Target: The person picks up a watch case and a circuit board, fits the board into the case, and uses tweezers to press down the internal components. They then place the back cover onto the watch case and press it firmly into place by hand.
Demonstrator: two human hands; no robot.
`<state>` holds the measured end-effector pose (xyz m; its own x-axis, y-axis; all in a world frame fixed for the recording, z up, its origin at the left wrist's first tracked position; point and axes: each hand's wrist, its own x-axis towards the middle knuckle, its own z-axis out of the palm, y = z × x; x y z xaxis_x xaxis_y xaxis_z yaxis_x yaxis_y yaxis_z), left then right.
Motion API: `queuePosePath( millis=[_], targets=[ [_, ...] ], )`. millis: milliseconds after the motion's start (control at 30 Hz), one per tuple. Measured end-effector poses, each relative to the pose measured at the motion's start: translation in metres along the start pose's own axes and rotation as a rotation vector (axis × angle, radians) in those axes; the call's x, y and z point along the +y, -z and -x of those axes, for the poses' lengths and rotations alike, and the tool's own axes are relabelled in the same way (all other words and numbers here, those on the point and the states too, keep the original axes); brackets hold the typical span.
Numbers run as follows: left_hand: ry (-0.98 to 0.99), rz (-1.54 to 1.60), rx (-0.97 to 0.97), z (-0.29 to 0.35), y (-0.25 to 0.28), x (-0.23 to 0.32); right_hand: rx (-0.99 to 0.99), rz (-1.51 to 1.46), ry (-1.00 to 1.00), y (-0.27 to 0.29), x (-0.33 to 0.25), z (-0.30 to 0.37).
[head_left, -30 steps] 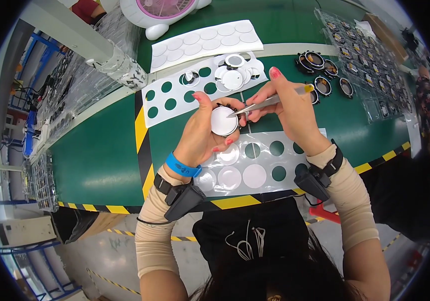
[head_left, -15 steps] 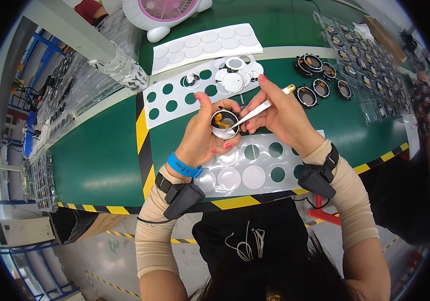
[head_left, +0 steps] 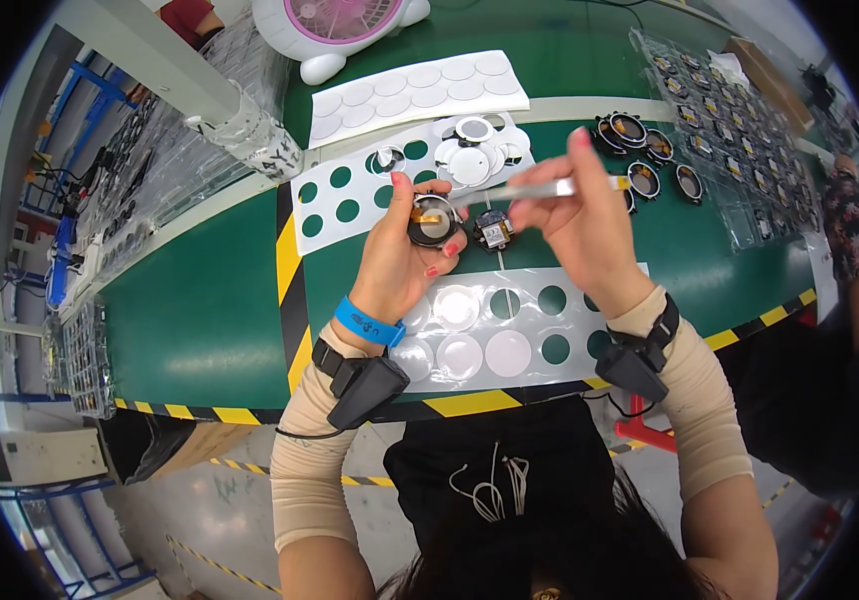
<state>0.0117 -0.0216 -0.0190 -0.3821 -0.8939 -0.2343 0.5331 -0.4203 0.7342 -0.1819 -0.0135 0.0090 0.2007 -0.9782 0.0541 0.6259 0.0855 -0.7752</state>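
Observation:
My left hand (head_left: 394,240) is closed round a small round black watch-like housing (head_left: 421,238) with a ring rim and an orange flex strip inside. My right hand (head_left: 584,225), somewhat blurred, grips white tweezers (head_left: 539,191); they point left toward the top of the housing. Whether their tips touch it I cannot tell. Between my hands a round dark module with a circuit board (head_left: 493,232) lies on the green table. Just below my hands is a clear sheet (head_left: 579,300) with round white stickers (head_left: 506,353) and several cut-out holes.
Behind my hands lie a punched white sheet (head_left: 307,190), a pile of white discs (head_left: 469,165) and another sheet of round labels (head_left: 419,95). Several ring housings (head_left: 642,180) sit to the right, beside a clear tray of parts (head_left: 724,130). A white-pink fan (head_left: 321,68) stands at the back.
My right hand has drawn up and to the right, taking the tweezers away from inside the housing. My left hand has moved slightly left and tilted the housing. The module between them now shows clearly.

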Motion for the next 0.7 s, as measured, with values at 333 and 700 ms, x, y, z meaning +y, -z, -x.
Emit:
queuePosePath(
  millis=[333, 700],
  targets=[
    [-0.131, 0.257, 0.094, -0.001, 0.011, 0.016, 0.306, -0.288, 0.047, 0.033, 0.003, -0.031],
    [-0.117, 0.059, -0.043, 0.001, -0.001, 0.015, 0.231, -0.164, 0.013, 0.042, 0.013, -0.037]
  ],
)
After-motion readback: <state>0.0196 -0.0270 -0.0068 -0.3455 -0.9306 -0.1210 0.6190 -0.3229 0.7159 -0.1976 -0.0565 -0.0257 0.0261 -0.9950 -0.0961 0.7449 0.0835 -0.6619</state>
